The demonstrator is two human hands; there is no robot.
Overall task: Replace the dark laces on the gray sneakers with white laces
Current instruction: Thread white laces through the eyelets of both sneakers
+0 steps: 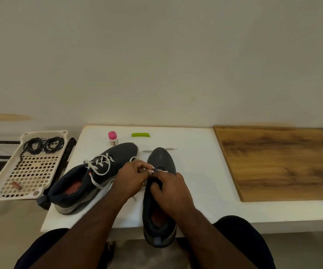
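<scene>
- The left hand (132,176) pinches the white lace (151,171) near the lowest eyelets of the right sneaker (161,188), fingers clamped on it
- The right hand (171,189) curls over that sneaker's tongue, seemingly gripping the upper to steady it
- The right sneaker stands on the white table (195,171) with its heel over the near edge; a lace tail lies past its toe. The left sneaker (90,177) lies tilted beside it, already threaded in white
- Risk: only the first crossing looks done, so a hard pull could drag the short end out of its eyelet, or leave the two ends uneven
- Risk: the heel overhangs the edge, so if the steadying hand lets go the sneaker could tip off toward the lap
- Risk: a flat lace may twist as it passes through an eyelet
- The basket (46,133) left of the table holds two coils of dark laces (43,145) at its far end and a small brown thing (16,185) near its front
</scene>
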